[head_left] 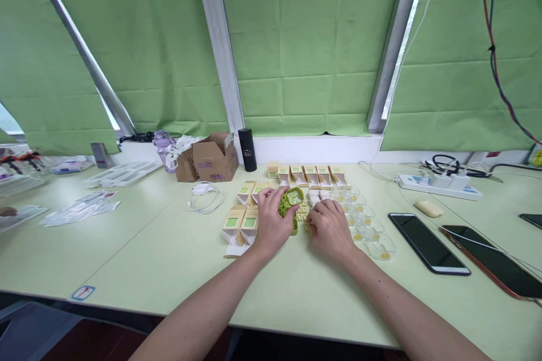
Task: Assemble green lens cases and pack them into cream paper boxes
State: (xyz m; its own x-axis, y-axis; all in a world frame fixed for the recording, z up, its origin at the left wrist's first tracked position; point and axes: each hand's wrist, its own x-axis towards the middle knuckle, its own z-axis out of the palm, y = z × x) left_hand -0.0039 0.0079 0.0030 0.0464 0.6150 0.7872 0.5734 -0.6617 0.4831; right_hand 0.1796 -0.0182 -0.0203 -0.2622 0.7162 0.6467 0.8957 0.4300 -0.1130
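My left hand (273,217) is closed on a small green square container (295,196), tilted so its pale inside faces me. More green containers (294,228) sit partly hidden below that hand. My right hand (330,228) rests low with its fingers curled together beside small yellowish pieces (302,212); whatever its fingertips hold is hidden. Clear plastic lids or cups (381,246) with yellow dots stand in rows to its right. Small white items (314,197) lie just beyond its knuckles. Opened small cartons with green labels (234,220) are left of my left hand, and others (311,175) line up behind.
A brown cardboard box (215,159), a black cylinder (247,150) and a white cable (206,197) are farther back. On the right lie a phone (428,242), another phone (491,256) and a power strip (440,185). Another person's hand (7,211) shows at the left edge.
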